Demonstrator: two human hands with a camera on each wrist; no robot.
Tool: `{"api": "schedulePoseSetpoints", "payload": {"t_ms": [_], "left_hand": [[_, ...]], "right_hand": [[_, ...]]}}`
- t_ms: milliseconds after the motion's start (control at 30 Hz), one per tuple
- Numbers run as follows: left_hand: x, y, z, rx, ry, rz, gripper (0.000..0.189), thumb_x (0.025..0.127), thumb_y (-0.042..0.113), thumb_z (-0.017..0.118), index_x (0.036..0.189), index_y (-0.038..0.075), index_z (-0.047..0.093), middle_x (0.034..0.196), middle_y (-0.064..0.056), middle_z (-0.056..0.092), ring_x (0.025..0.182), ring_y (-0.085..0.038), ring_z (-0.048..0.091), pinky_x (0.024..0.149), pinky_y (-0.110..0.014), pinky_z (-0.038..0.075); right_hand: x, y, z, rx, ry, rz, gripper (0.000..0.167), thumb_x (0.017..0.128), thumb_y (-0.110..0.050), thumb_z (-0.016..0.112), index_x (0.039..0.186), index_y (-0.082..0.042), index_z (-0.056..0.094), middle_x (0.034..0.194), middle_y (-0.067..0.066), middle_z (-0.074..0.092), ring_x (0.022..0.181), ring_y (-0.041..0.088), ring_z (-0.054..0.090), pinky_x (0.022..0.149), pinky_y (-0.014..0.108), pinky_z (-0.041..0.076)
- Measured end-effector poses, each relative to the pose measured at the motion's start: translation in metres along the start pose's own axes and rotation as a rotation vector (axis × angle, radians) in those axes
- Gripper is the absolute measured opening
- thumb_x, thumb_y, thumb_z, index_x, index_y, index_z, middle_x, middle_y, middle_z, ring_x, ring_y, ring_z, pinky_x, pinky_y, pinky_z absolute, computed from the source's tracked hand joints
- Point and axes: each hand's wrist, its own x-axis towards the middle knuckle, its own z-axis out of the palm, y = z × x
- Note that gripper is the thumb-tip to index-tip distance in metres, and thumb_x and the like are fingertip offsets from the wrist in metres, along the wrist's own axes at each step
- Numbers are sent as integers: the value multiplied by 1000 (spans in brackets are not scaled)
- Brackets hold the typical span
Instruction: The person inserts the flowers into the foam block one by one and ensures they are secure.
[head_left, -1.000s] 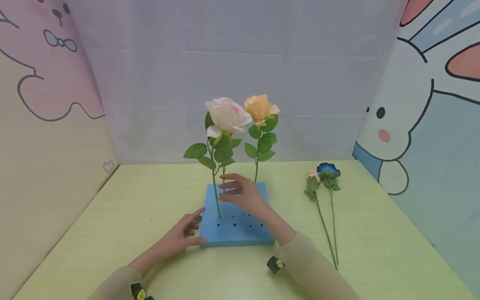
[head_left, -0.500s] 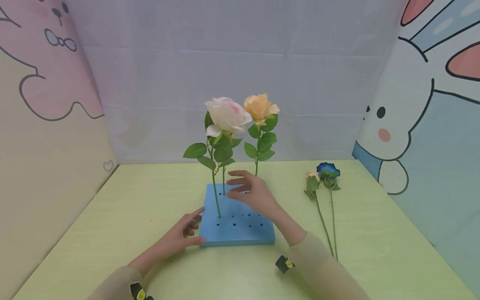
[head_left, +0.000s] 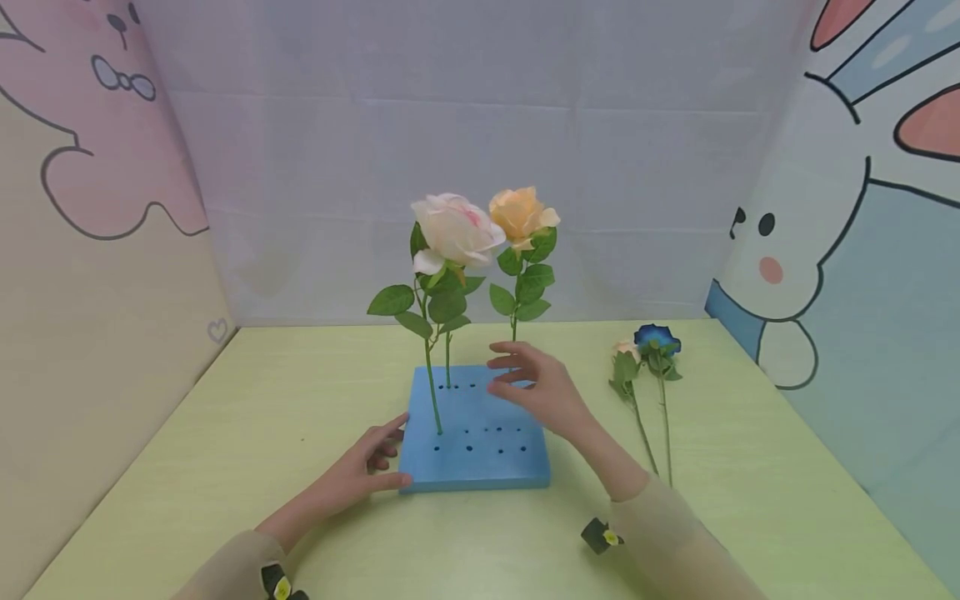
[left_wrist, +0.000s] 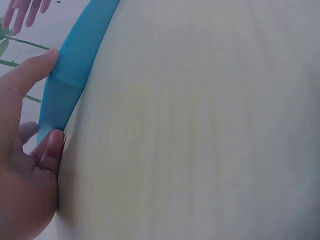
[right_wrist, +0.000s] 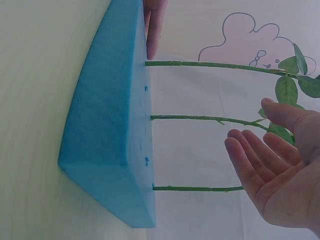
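A blue foam block [head_left: 472, 467] with rows of small holes lies on the table. Three green stems stand upright in it. A large pale pink rose [head_left: 457, 229] tops the front left stem, and a peach rose [head_left: 521, 218] stands at the back right. Behind the pink rose rises the third stem [head_left: 447, 362], its bloom hidden. My left hand [head_left: 367, 454] rests at the block's left side, thumb at the near corner and fingers along the edge. Above the block's right half, my right hand [head_left: 543, 387] holds nothing, its fingers loosely bent near the stems [right_wrist: 200, 189].
On the table to the right lie a blue rose [head_left: 656, 339] and a smaller pale peach rose [head_left: 625, 354], stems toward me and partly behind the right forearm. A pale cloth [head_left: 300, 208] hangs behind; walls printed with cartoon animals flank the table [head_left: 225, 417].
My right hand has moved rightward, away from the two left stems and over the block's right half. My left hand and the standing roses have kept their places.
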Motion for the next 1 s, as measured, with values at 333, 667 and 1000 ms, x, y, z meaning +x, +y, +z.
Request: {"api": "schedulePoseSetpoints", "payload": {"t_ms": [333,667,1000], "left_hand": [[0,0,-1,-7,0,-11,90,85,30,78,157,16,26,144,-16,45,114,-22,48,91,-19,46],[-1,1,-1,1,6,-12,90,85,30,78,157,15,26,143,-16,46,114,-23,48,91,-19,47],[-1,3,0,2,6,-20,91,84,30,78,157,15,26,143,-16,46,112,-22,47,90,-19,46]], "right_hand": [[-19,13,-30,-63,47,29,51,90,-25,73,137,-22,55,127,11,68,105,26,70,83,30,57],[-34,22,-58,-129,100,50,51,91,-24,72,138,-16,54,127,17,67,104,30,70,80,26,57],[-51,33,-89,-220,172,110,50,93,-25,70,139,-12,54,127,18,67,105,34,69,76,19,55]]}}
